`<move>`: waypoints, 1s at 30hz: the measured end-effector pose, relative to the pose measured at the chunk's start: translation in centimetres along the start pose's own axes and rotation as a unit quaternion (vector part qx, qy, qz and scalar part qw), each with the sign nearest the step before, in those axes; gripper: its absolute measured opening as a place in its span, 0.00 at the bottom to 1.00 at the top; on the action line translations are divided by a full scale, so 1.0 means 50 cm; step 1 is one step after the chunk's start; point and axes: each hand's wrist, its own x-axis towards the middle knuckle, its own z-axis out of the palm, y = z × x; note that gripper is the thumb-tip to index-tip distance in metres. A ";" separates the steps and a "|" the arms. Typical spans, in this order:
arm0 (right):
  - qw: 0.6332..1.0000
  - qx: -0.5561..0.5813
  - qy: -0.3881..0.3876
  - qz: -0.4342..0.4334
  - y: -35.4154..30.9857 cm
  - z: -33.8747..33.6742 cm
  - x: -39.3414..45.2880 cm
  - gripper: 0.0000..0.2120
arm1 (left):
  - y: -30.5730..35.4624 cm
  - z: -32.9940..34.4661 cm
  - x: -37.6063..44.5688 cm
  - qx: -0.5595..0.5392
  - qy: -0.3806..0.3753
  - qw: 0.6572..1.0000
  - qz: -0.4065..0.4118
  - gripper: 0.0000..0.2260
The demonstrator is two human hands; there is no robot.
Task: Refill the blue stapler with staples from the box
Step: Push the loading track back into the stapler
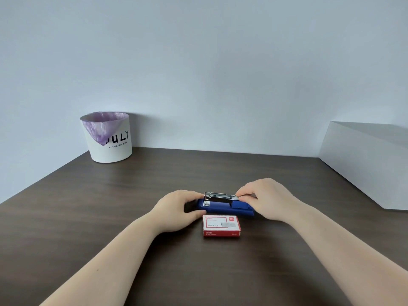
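The blue stapler (pixel 229 209) lies flat on the dark wooden table (pixel 110 217), its metal staple channel (pixel 218 197) exposed on top. My left hand (pixel 176 209) grips the stapler's left end and holds it down. My right hand (pixel 267 197) pinches a small silvery strip, apparently staples (pixel 238 197), at the right end of the channel. The red and white staple box (pixel 221 225) sits shut, just in front of the stapler, between my forearms.
A white bin (pixel 109 138) with a purple liner and black lettering stands at the back left against the wall. A large white box (pixel 371 164) occupies the right side of the table.
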 end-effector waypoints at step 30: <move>0.996 -0.044 0.055 -0.055 -0.015 0.028 0.002 0.12 | -0.004 -0.001 0.004 -0.008 0.000 0.999 -0.033 0.17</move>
